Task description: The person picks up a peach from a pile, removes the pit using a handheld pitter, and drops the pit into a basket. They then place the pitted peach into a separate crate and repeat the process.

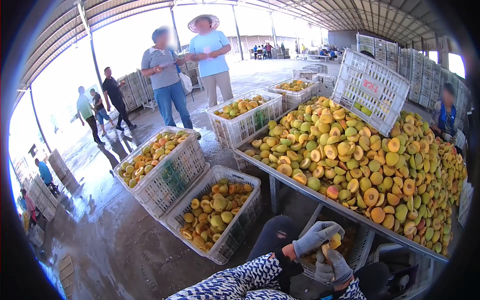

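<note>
My left hand, in a grey glove, is closed on a yellow peach above my lap. Just below it, my right hand, also gloved, has its fingers closed against the same peach from underneath. The fruit looks cut, with its lower part showing between the gloves. Whether a small tool is hidden in the right fingers I cannot make out. Beyond my hands, a metal-edged table bears a large heap of halved peaches. Under its edge, partly behind my hands, is a crate with peach pieces.
Left of my knees stands a crate of peach halves, beside a stacked full crate. More filled crates stand behind. A white crate tilts on the heap. Two people stand ahead; another person is at right.
</note>
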`<state>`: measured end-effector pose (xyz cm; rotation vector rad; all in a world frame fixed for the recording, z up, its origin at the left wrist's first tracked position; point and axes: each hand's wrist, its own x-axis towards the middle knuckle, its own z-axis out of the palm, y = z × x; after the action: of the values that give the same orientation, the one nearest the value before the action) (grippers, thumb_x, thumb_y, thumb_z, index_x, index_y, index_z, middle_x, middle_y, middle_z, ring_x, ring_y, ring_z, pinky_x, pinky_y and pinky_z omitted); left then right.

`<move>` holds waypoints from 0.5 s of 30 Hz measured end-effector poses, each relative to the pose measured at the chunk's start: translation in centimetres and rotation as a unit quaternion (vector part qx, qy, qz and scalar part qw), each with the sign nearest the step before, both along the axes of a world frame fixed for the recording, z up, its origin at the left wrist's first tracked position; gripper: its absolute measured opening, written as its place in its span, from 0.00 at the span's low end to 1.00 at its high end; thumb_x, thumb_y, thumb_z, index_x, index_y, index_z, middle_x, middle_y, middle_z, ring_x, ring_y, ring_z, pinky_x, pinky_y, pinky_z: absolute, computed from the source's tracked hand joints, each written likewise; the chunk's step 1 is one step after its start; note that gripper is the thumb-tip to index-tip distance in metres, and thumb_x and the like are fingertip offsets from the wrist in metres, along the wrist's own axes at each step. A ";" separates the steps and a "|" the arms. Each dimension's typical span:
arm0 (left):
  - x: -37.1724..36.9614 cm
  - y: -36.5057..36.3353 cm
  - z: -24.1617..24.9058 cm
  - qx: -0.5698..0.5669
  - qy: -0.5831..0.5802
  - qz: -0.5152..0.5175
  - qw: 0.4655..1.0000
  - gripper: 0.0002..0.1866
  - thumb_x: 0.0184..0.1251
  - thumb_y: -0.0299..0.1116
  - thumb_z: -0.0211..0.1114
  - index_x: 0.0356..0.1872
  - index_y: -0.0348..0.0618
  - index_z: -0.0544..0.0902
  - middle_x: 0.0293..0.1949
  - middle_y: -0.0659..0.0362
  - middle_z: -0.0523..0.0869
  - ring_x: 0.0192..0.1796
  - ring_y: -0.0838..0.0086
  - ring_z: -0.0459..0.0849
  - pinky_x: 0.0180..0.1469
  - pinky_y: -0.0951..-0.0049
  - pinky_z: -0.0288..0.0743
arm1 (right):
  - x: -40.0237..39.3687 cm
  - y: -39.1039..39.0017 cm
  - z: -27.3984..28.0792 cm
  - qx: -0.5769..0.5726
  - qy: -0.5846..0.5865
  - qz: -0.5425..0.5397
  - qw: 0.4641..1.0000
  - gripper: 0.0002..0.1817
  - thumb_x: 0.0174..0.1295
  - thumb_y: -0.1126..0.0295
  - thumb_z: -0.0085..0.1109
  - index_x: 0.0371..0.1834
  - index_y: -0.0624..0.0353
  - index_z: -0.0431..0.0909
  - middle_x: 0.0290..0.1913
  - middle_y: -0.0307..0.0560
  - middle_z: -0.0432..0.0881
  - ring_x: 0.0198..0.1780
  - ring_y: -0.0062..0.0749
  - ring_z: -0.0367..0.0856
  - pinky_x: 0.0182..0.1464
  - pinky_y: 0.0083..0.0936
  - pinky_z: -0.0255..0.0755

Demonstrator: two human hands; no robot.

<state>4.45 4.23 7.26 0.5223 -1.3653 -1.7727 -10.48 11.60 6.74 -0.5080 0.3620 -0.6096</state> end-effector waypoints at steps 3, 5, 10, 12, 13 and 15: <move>0.0 -0.2 -0.1 -0.001 0.001 -0.021 1.000 0.20 0.69 0.48 0.53 0.39 0.38 0.80 0.36 0.61 0.81 0.39 0.80 0.78 0.43 0.81 0.72 | -0.2 0.0 -0.3 -0.014 -0.002 0.004 1.000 0.22 0.63 0.46 0.49 0.37 0.56 0.70 0.13 0.30 0.58 0.11 0.16 0.55 0.15 0.18 0.55; -0.1 -0.4 -0.2 0.004 0.003 -0.033 0.999 0.20 0.69 0.47 0.53 0.39 0.38 0.80 0.36 0.61 0.81 0.39 0.80 0.78 0.43 0.80 0.72 | -0.3 0.0 -0.5 -0.017 -0.002 0.003 1.000 0.22 0.63 0.46 0.50 0.37 0.56 0.70 0.14 0.30 0.58 0.11 0.16 0.55 0.15 0.18 0.55; -0.2 -0.6 0.0 0.010 -0.003 -0.056 0.998 0.20 0.68 0.47 0.54 0.39 0.37 0.79 0.36 0.61 0.81 0.39 0.79 0.78 0.44 0.80 0.72 | -0.4 0.2 -1.0 -0.012 -0.013 -0.011 1.000 0.22 0.63 0.47 0.49 0.38 0.57 0.70 0.14 0.30 0.58 0.11 0.16 0.55 0.15 0.18 0.55; -0.1 -0.9 -0.1 0.000 0.002 -0.068 0.998 0.20 0.68 0.47 0.54 0.39 0.37 0.79 0.36 0.61 0.81 0.39 0.79 0.78 0.44 0.80 0.72 | 0.0 0.7 -0.5 -0.013 -0.011 -0.026 1.000 0.21 0.64 0.47 0.49 0.38 0.57 0.71 0.14 0.30 0.58 0.11 0.16 0.55 0.15 0.18 0.55; -0.1 -0.9 -0.1 -0.009 0.005 -0.079 0.997 0.20 0.68 0.47 0.55 0.39 0.37 0.79 0.35 0.61 0.81 0.39 0.79 0.78 0.44 0.80 0.72 | 0.2 0.9 -0.3 -0.012 -0.010 -0.040 0.999 0.21 0.64 0.47 0.49 0.37 0.57 0.71 0.14 0.30 0.59 0.11 0.16 0.55 0.15 0.18 0.55; -0.1 -0.9 -0.1 0.016 0.023 -0.080 0.996 0.19 0.68 0.46 0.55 0.38 0.37 0.80 0.35 0.61 0.81 0.39 0.79 0.78 0.43 0.79 0.72 | 0.1 0.6 -0.5 -0.002 -0.007 -0.042 0.999 0.21 0.64 0.47 0.48 0.37 0.56 0.71 0.14 0.30 0.58 0.11 0.16 0.55 0.14 0.17 0.54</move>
<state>4.34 3.32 7.18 0.3953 -1.3826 -1.9259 -10.36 12.23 6.20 -0.4944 0.3695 -0.6948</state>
